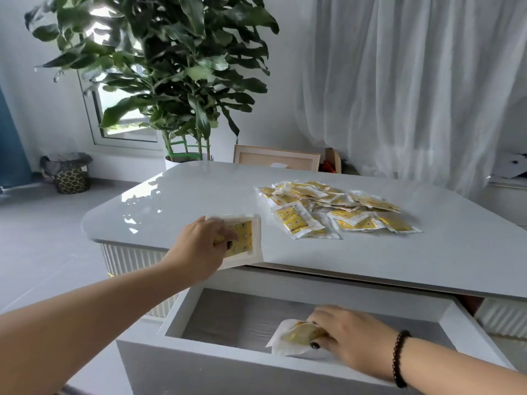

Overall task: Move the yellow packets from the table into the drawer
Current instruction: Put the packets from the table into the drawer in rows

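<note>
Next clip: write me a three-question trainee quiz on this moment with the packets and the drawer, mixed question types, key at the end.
1. True or false: the drawer is open.
2. Which of the hands is inside the drawer? A) left hand B) right hand
3. Fill in: most yellow packets lie in a pile on the ___.

Key:
1. True.
2. B; it grips a packet there, while the left hand holds another packet over the table's near edge.
3. Table.
</note>
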Demonstrator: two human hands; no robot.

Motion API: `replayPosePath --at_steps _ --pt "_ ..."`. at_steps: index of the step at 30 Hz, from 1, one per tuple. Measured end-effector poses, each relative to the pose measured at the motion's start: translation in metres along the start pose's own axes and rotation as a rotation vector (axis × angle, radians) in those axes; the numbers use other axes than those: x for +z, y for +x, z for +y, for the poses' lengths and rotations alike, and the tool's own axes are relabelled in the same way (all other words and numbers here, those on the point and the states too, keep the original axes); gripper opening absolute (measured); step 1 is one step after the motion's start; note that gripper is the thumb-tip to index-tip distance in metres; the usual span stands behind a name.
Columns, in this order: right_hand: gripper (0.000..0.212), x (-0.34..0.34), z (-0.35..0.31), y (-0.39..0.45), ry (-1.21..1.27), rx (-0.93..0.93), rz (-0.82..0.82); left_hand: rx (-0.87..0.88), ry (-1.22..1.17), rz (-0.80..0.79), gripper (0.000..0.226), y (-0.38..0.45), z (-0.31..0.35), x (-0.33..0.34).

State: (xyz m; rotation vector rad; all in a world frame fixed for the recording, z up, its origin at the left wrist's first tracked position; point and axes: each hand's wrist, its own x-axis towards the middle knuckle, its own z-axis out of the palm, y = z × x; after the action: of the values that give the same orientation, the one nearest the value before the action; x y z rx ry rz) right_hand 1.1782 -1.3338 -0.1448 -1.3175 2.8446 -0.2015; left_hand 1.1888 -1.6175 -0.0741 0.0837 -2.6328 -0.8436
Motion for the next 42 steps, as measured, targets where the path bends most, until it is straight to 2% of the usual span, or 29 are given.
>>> replayPosePath --at_steps 4,8,10,13,15,17,18,22,25,28,35,37,39,42 --pt "0.014 0.007 -0.004 -0.005 -0.062 -0.131 0.013 -0.079 -0.091 0.028 0.032 0.004 -0.005 -0.011" --pt "0.006 0.012 -0.012 0.006 -0.080 -0.135 0.047 -0.191 -0.237 0.040 0.033 0.015 -0.011 -0.019" --pt "0.011 0.015 -0.023 0.028 0.080 -0.004 0.011 -0.223 -0.303 0.043 0.033 0.018 -0.014 -0.022" --pt "0.010 0.032 -0.039 0.079 0.348 0.311 -0.115 -0.267 -0.386 0.037 0.034 0.022 -0.017 -0.027" --pt "0.020 0.049 -0.047 0.120 0.519 0.475 -0.197 -0.279 -0.410 0.037 0.033 0.024 -0.020 -0.028" --pt "0.013 0.061 -0.055 0.157 0.711 0.608 -0.250 -0.287 -0.409 0.043 0.032 0.025 -0.024 -0.028" --pt "0.012 0.066 -0.060 0.172 0.758 0.653 -0.270 -0.297 -0.410 0.046 0.032 0.026 -0.029 -0.029" --pt "0.040 0.082 -0.075 0.209 0.785 0.730 -0.315 -0.344 -0.406 0.065 0.032 0.027 -0.050 -0.035" --pt "0.039 0.095 -0.087 0.215 0.856 0.768 -0.322 -0.386 -0.402 0.063 0.033 0.025 -0.067 -0.039" --pt "0.036 0.110 -0.088 0.216 0.983 0.875 -0.222 -0.409 -0.405 0.049 0.035 0.022 -0.080 -0.039" --pt "0.020 0.119 -0.092 0.222 0.961 0.948 -0.204 -0.395 -0.442 -0.010 0.030 0.019 -0.080 -0.034" --pt "0.031 0.117 -0.093 0.220 0.799 0.896 -0.253 -0.378 -0.461 -0.022 0.028 0.020 -0.077 -0.034" --pt "0.052 0.112 -0.092 0.215 0.585 0.847 -0.302 -0.363 -0.479 -0.037 0.027 0.020 -0.073 -0.034" --pt "0.069 0.106 -0.089 0.208 0.419 0.808 -0.392 -0.346 -0.485 -0.064 0.028 0.019 -0.069 -0.032"
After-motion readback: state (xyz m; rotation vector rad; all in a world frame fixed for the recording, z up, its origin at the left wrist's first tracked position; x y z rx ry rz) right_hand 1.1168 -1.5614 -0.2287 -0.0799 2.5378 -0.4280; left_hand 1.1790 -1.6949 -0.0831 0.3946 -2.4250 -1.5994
